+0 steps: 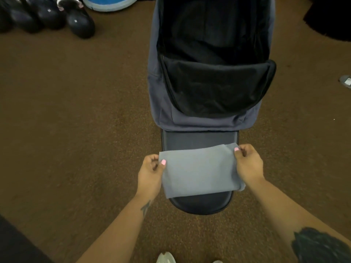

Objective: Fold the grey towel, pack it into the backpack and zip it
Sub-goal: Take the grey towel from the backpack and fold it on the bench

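The grey towel is folded into a small rectangle and held flat just above a black seat-like pad. My left hand pinches its left edge and my right hand pinches its upper right corner. The backpack, grey-blue outside and black inside, lies open on the floor right behind the pad, its main compartment gaping and its black front flap folded down toward me.
Brown carpet covers the floor. Several black shoes and a blue round object lie at the far left. A small silver item sits at the right edge. A light shoe tip shows at the bottom.
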